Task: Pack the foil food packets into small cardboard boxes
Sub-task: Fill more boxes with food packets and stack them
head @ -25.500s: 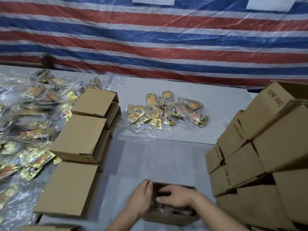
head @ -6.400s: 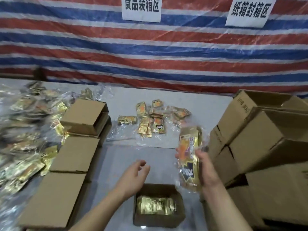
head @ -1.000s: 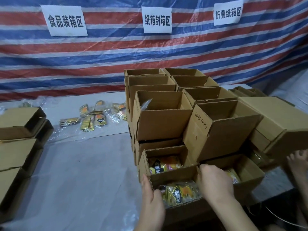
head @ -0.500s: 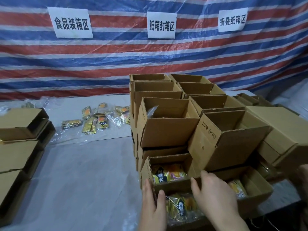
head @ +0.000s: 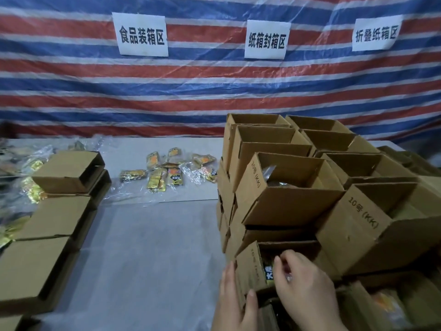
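- My left hand (head: 235,299), at 6 o'clock, is lying flat with straight fingers against the left outer wall of the small open box (head: 250,266); its grip is closing on nothing.
- My right hand (head: 303,287), just to the 3 o'clock side of the left, is reaching over that box's rim, fingers curling toward the foil packet (head: 269,274) standing inside; whether this grip is actually pinching the packet I cannot tell.
- The small open box is sitting at the front foot of a stack of open cardboard boxes (head: 286,187) occupying the 3 o'clock side of the counter (head: 152,247).
- Loose foil packets (head: 167,173) in clear plastic are lying at 12 o'clock on the counter, well apart from both hands.
- Closed flat boxes (head: 59,211) are lining the 9 o'clock edge, with more foil packets in plastic (head: 31,177) just beyond them.
- Three paper signs (head: 142,34) are hanging on the striped tarpaulin (head: 95,91) behind the counter.
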The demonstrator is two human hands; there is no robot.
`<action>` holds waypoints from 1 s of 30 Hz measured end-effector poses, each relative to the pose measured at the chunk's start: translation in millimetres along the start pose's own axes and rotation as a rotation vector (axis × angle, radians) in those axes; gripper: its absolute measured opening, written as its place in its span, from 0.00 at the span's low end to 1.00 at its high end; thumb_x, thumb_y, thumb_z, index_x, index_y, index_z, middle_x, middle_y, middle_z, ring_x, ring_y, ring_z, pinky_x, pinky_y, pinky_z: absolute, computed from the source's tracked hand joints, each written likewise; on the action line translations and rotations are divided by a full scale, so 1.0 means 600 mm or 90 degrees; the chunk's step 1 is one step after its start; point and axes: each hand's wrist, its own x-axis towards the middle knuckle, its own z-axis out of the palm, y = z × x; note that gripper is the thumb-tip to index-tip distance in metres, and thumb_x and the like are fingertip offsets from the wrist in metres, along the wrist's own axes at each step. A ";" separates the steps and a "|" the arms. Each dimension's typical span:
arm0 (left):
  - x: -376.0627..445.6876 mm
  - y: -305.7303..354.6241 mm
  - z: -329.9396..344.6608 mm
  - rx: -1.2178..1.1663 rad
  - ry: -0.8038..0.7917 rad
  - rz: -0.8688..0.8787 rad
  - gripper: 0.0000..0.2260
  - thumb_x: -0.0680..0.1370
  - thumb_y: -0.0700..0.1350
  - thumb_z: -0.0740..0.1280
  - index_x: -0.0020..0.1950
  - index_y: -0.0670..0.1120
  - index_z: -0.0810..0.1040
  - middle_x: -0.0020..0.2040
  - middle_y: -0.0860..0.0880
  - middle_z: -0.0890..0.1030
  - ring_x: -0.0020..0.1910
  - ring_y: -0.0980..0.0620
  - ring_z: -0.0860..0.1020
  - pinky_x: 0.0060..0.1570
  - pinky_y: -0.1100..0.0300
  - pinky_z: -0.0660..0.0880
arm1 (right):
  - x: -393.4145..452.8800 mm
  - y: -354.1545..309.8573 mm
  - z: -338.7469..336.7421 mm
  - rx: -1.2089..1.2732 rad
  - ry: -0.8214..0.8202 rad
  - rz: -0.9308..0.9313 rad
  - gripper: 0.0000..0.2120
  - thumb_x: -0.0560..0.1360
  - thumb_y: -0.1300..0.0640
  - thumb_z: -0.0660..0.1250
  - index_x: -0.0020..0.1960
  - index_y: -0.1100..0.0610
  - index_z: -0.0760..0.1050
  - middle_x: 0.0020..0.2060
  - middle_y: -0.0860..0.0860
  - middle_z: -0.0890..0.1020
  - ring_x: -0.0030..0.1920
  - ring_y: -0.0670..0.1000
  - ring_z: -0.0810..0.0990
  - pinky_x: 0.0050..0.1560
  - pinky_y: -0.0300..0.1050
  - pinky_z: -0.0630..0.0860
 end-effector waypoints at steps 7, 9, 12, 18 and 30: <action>-0.012 -0.040 0.009 -0.014 -0.039 -0.032 0.26 0.82 0.53 0.59 0.76 0.59 0.50 0.71 0.64 0.56 0.66 0.69 0.56 0.63 0.78 0.50 | 0.003 0.025 0.039 0.092 0.091 -0.012 0.16 0.79 0.56 0.66 0.34 0.45 0.68 0.27 0.44 0.72 0.28 0.43 0.73 0.28 0.32 0.63; -0.004 -0.043 0.004 -0.028 -0.043 -0.035 0.26 0.82 0.52 0.58 0.77 0.59 0.50 0.70 0.64 0.56 0.67 0.68 0.57 0.65 0.75 0.52 | 0.005 0.021 0.043 0.096 0.102 -0.034 0.18 0.78 0.56 0.67 0.33 0.44 0.66 0.27 0.43 0.71 0.27 0.42 0.73 0.28 0.30 0.62; 0.020 -0.042 -0.016 -0.050 -0.021 -0.036 0.25 0.83 0.49 0.58 0.77 0.56 0.51 0.72 0.61 0.57 0.71 0.63 0.58 0.71 0.68 0.53 | 0.013 0.004 0.042 0.107 0.090 -0.041 0.18 0.78 0.53 0.66 0.33 0.41 0.66 0.28 0.42 0.73 0.30 0.40 0.74 0.28 0.29 0.63; 0.088 -0.042 -0.114 -0.083 0.083 -0.024 0.19 0.82 0.46 0.59 0.72 0.56 0.61 0.70 0.58 0.64 0.69 0.60 0.66 0.68 0.66 0.61 | 0.048 -0.085 0.030 0.126 0.200 -0.157 0.15 0.70 0.61 0.73 0.33 0.46 0.71 0.26 0.43 0.74 0.27 0.41 0.73 0.27 0.36 0.71; 0.230 -0.133 -0.411 -0.068 0.179 -0.050 0.08 0.81 0.44 0.61 0.58 0.56 0.72 0.56 0.60 0.75 0.50 0.75 0.71 0.51 0.74 0.66 | 0.162 -0.326 0.159 0.234 0.119 -0.253 0.12 0.73 0.52 0.65 0.33 0.51 0.66 0.24 0.41 0.65 0.27 0.49 0.70 0.29 0.48 0.67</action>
